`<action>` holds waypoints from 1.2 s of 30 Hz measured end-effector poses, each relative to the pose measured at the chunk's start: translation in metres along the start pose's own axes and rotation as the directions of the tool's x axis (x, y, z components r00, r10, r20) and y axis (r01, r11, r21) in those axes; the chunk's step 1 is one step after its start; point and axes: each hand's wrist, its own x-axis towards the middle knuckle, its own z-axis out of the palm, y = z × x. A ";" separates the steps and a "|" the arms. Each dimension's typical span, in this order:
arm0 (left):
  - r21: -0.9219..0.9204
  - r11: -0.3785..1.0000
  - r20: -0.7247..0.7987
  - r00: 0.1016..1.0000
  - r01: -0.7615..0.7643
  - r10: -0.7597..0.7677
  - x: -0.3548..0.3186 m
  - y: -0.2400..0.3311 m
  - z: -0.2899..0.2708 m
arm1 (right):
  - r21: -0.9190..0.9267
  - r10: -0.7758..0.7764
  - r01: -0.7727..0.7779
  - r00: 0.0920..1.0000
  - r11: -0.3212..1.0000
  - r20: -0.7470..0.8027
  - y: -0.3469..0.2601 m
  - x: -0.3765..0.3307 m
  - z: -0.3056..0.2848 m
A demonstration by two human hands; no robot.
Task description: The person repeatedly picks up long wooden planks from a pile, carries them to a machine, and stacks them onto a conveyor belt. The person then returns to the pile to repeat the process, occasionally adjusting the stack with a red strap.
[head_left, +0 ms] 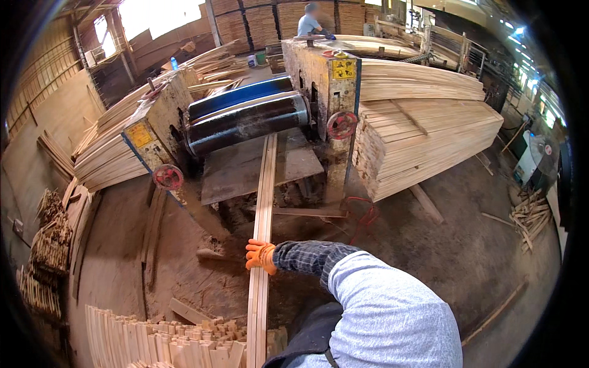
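Note:
My right hand [261,256], in an orange glove, is closed around long narrow wooden strips [261,294] lying side by side. Its fingers wrap over their left edge. The strips run away from me, and their far end lies over a flat plate [230,178] just before the dark rollers [248,126] of a machine. Their near end passes out at the bottom of the picture, beside my dark apron [313,334]. My left hand does not show.
Machine posts with red handwheels [342,125] flank the rollers. Stacked planks [429,138] stand on the right, more lumber [107,162] on the left. Short wood pieces [165,337] stand near me at lower left. A red cable [366,214] crosses the floor. Another person [310,24] works behind.

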 end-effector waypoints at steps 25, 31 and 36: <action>-0.313 0.856 0.126 0.875 -0.411 0.467 0.075 0.187 0.021 | -0.083 -0.083 0.036 0.723 0.996 -0.686 0.002 -0.066 0.072; -0.440 0.758 0.212 0.765 -0.481 0.608 0.080 0.328 0.048 | 0.343 0.176 -0.009 0.870 0.939 -0.460 0.034 -0.294 0.133; -0.592 0.688 0.331 0.652 -0.419 0.682 0.095 0.441 0.067 | 0.501 0.629 -0.512 0.773 0.697 -0.085 0.091 -0.485 0.201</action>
